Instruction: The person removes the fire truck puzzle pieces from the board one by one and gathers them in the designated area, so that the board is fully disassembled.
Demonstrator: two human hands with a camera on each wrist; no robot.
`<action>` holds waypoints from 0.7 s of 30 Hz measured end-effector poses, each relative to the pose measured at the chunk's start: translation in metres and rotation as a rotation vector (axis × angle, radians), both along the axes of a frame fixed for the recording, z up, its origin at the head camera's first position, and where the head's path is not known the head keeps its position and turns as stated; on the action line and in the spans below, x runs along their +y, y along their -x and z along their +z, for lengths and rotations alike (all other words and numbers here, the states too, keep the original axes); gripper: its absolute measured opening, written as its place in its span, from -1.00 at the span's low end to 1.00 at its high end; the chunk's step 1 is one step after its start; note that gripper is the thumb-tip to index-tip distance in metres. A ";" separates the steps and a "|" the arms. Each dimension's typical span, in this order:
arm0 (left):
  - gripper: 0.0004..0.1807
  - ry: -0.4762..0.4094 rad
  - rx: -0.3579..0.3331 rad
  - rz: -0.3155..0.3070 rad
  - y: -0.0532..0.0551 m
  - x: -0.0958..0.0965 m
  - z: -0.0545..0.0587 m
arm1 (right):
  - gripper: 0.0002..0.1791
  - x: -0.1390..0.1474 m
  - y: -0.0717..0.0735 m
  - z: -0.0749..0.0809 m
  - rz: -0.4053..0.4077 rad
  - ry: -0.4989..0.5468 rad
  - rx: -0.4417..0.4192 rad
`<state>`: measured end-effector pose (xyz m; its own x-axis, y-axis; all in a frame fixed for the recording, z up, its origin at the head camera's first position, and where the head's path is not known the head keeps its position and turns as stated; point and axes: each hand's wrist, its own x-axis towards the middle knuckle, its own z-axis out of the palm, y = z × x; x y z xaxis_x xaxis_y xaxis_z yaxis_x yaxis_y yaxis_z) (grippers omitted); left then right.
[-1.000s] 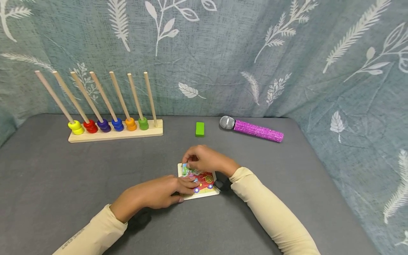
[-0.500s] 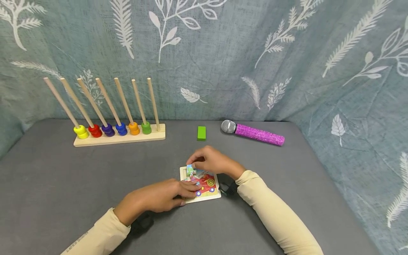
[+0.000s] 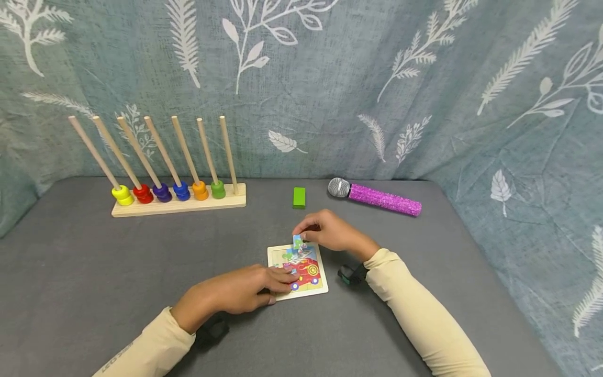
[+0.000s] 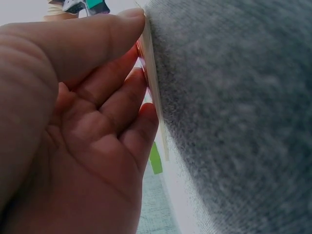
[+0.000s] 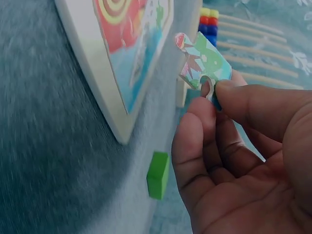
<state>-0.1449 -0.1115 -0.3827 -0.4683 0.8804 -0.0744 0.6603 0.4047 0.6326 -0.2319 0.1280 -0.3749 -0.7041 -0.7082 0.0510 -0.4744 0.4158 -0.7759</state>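
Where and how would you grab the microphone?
I'd wrap fingers round the middle of its purple handle, coming from above: the handle is long and slim, and the microphone lies on its side on the table, with the curtain close behind. The right hand is nearer but pinches a puzzle piece.

Between the peg rack [image 3: 179, 207] and the puzzle board [image 3: 311, 264] there was room to pass; the left hand [image 3: 246, 287] blocked the board's near left corner, and beyond it the green block [image 3: 299, 198] was an obstacle.
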 end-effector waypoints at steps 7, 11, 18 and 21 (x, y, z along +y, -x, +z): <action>-0.57 -0.012 0.031 -0.011 0.002 0.000 0.000 | -0.79 0.016 0.006 0.008 -0.052 0.000 -0.001; -0.58 -0.025 0.047 -0.012 0.002 -0.001 0.000 | -0.78 0.024 0.010 0.011 -0.085 0.004 -0.012; -0.58 -0.022 0.051 -0.012 0.002 -0.001 -0.003 | -0.76 0.039 0.015 0.013 -0.147 -0.010 -0.045; -0.58 -0.012 0.037 -0.010 0.002 -0.001 -0.004 | -0.74 0.046 0.017 0.010 -0.167 -0.031 -0.068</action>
<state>-0.1469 -0.1121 -0.3867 -0.4613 0.8860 -0.0464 0.6876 0.3900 0.6124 -0.2490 0.1741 -0.3644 -0.8134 -0.5813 -0.0209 -0.3433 0.5088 -0.7895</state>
